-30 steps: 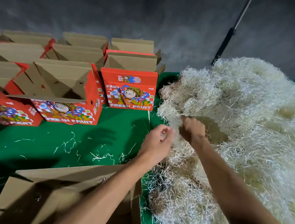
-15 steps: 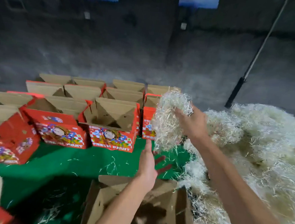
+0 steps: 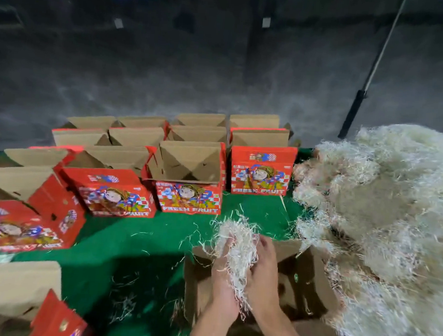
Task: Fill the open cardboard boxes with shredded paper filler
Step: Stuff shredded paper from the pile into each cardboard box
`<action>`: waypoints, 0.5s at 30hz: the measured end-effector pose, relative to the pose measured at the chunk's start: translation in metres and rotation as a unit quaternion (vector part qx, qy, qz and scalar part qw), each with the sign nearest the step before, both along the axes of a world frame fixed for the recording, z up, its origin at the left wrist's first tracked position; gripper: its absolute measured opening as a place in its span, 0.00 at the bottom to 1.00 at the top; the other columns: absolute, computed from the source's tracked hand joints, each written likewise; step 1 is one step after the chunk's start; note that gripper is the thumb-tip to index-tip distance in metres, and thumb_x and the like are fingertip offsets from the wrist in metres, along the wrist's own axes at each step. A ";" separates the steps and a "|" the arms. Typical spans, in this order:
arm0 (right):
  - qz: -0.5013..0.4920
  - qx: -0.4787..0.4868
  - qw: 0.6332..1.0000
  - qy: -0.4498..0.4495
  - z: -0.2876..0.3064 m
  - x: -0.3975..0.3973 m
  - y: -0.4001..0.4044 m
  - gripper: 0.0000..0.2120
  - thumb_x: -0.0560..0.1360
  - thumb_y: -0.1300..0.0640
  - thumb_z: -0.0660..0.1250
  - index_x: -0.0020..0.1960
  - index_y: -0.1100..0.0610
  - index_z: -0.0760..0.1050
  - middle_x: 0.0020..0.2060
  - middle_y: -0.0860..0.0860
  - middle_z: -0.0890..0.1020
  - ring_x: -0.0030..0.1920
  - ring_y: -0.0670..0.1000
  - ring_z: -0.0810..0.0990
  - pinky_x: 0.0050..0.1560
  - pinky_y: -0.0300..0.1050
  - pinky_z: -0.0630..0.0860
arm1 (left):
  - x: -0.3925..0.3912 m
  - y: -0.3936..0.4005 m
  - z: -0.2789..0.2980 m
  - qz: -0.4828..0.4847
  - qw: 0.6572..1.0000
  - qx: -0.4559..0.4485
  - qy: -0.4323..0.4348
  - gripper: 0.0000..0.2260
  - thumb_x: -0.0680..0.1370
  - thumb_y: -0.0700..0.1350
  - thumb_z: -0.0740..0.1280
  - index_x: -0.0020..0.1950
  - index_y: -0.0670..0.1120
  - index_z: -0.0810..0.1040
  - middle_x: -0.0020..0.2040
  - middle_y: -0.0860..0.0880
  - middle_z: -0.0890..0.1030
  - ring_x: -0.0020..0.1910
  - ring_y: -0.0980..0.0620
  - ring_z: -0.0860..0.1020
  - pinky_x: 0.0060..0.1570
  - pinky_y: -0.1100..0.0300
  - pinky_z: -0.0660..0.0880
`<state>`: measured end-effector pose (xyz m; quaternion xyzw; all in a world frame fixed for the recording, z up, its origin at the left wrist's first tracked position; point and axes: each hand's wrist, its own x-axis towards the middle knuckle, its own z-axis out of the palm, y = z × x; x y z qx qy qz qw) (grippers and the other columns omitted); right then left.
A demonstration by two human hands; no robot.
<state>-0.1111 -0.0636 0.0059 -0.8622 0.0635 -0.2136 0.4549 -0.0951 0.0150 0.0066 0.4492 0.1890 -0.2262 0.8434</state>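
Green felt [image 3: 135,243] covers the table; a huge filler heap [image 3: 386,220] fills its right side, red boxes [image 3: 192,176] stand in rows behind. Over the near open box [image 3: 309,288], left hand [image 3: 223,279] and right hand [image 3: 265,272] face each other, fingers curled, pressing a filler clump [image 3: 238,246] between them.

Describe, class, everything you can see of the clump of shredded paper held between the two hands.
The clump of shredded paper is a loose, off-white tangle of thin crinkled strips. Strands stick out above and trail below. The left hand and right hand cup it from either side, over the open brown box nearest the camera.
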 end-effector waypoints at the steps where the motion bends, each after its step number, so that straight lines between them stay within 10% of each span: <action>1: -0.012 -0.027 1.000 0.010 -0.010 -0.006 0.000 0.26 0.77 0.38 0.61 0.67 0.54 0.75 0.62 0.46 0.74 0.65 0.43 0.71 0.68 0.42 0.70 | -0.002 0.002 -0.006 -0.004 0.999 0.037 -0.019 0.30 0.74 0.59 0.67 0.71 0.43 0.73 0.66 0.41 0.78 0.66 0.39 0.75 0.69 0.41 0.68; 3: -0.034 -0.072 0.997 -0.010 -0.025 -0.015 0.000 0.20 0.75 0.56 0.71 0.67 0.52 0.74 0.62 0.46 0.74 0.65 0.41 0.70 0.67 0.42 0.71 | -0.006 0.005 -0.013 0.006 0.993 0.107 -0.054 0.33 0.72 0.62 0.70 0.72 0.46 0.71 0.68 0.46 0.76 0.67 0.44 0.74 0.70 0.41 0.66; 9: -0.073 -0.079 0.994 0.016 -0.058 -0.034 0.011 0.24 0.83 0.56 0.56 0.77 0.42 0.61 0.77 0.43 0.65 0.76 0.48 0.64 0.74 0.53 0.65 | -0.028 0.007 -0.036 0.101 0.953 0.239 -0.154 0.27 0.71 0.63 0.71 0.67 0.54 0.74 0.53 0.68 0.82 0.61 0.56 0.79 0.54 0.76 0.71; 15: -0.041 -0.242 0.956 0.159 -0.071 -0.019 0.017 0.37 0.76 0.65 0.56 0.82 0.52 0.48 0.81 0.54 0.48 0.80 0.60 0.51 0.74 0.61 0.53 | -0.018 0.009 -0.054 0.099 0.934 0.325 -0.113 0.35 0.79 0.59 0.64 0.81 0.52 0.53 0.78 0.53 0.62 0.78 0.51 0.59 0.69 0.63 0.50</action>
